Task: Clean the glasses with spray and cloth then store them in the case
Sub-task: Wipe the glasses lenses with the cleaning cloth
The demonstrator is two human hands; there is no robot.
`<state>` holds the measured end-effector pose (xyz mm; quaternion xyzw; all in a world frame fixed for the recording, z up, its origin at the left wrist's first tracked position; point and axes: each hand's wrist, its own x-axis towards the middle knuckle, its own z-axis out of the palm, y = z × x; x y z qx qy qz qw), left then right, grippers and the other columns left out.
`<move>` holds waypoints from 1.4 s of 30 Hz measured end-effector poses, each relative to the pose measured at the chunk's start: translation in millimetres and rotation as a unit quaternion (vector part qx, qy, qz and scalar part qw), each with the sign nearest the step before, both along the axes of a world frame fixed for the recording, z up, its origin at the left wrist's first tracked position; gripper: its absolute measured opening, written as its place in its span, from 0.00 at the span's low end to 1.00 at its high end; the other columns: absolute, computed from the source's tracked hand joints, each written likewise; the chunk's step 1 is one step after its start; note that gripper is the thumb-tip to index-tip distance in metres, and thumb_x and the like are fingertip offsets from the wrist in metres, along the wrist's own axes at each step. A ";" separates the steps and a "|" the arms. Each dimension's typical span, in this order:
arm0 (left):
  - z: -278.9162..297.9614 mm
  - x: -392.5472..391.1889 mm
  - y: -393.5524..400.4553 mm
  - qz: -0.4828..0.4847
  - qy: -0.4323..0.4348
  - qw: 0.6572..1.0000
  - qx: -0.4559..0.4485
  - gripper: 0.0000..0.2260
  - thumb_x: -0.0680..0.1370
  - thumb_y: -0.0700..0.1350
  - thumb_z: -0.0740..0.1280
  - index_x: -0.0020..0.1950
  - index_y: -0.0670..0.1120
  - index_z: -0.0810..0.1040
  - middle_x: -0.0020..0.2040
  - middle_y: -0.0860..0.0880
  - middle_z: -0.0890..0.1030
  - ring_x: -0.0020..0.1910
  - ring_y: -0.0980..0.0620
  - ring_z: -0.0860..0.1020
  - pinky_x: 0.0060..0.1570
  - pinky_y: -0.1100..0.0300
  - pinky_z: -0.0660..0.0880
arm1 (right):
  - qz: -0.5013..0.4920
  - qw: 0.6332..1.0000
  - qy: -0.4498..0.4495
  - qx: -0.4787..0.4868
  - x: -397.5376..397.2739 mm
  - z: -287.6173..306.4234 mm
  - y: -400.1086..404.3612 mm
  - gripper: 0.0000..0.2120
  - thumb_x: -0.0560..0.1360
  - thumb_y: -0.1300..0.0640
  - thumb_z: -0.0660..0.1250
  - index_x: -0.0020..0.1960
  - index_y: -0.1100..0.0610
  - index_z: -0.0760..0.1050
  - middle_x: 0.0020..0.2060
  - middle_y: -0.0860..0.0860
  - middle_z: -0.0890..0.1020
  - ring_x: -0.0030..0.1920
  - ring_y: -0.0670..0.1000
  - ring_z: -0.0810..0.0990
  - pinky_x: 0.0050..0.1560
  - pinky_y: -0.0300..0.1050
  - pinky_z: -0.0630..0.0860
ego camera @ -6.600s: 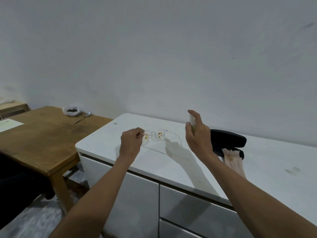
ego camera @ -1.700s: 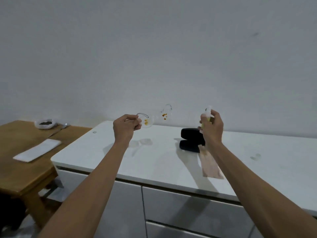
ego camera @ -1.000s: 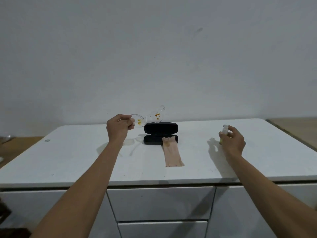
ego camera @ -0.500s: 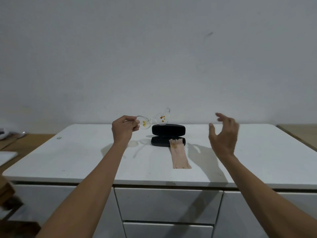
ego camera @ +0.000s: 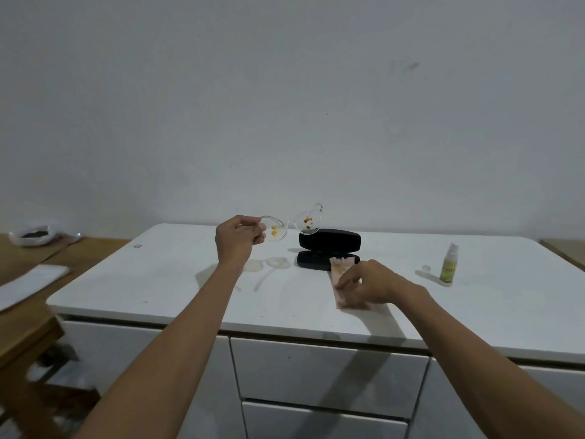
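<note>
Plain grey-white wall behind a white cabinet top (ego camera: 177,280) with drawers beneath; a wooden table (ego camera: 28,315) stands to its left, carrying a white sheet and a small bowl of dark stuff (ego camera: 31,236).

Left hand (ego camera: 237,240) raised above the cabinet top, fingers pinched closed on one end of a pair of clear-framed glasses (ego camera: 291,224), which are held in the air and tilted up to the right. Orange-yellow smears on both lenses.

Black hard glasses case (ego camera: 329,248) lies open near the middle of the top, lid upright. Pale pink cleaning cloth (ego camera: 340,270), a long strip, runs from the case's front edge toward the near side.

Right hand (ego camera: 367,286) rests low on the cloth, fingertips (ego camera: 343,283) curled and pressing it; whether it has pinched it up, cannot tell.

Small clear spray bottle with green label (ego camera: 449,264) stands upright well to the right, its small clear cap (ego camera: 426,268) just beside it.
</note>
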<state>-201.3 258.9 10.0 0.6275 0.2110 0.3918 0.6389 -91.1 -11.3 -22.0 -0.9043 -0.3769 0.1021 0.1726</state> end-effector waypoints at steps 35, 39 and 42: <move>12.0 -33.9 3.8 -0.021 -0.022 0.999 0.031 0.04 0.73 0.30 0.75 0.46 0.34 0.83 0.36 0.39 0.84 0.32 0.45 0.80 0.40 0.57 0.82 | -0.185 0.720 0.170 0.647 -55.2 26.8 116.7 0.01 0.73 0.52 0.77 0.44 0.47 0.88 0.40 0.46 0.89 0.46 0.49 0.87 0.59 0.56 0.83; 17.3 -34.2 0.0 -0.029 -0.035 0.998 0.035 0.03 0.73 0.30 0.75 0.44 0.36 0.83 0.37 0.38 0.84 0.31 0.46 0.80 0.39 0.58 0.82 | -0.212 0.665 0.201 0.687 -54.5 30.6 127.6 0.04 0.71 0.53 0.80 0.44 0.53 0.88 0.38 0.49 0.88 0.41 0.50 0.85 0.53 0.53 0.84; 17.8 -32.0 -3.3 -0.027 -0.043 0.998 0.040 0.04 0.73 0.30 0.74 0.43 0.38 0.84 0.37 0.37 0.84 0.31 0.45 0.79 0.40 0.56 0.83 | -0.233 0.610 0.240 0.718 -52.3 35.1 135.8 0.05 0.70 0.58 0.80 0.45 0.58 0.88 0.39 0.49 0.88 0.43 0.51 0.88 0.52 0.51 0.84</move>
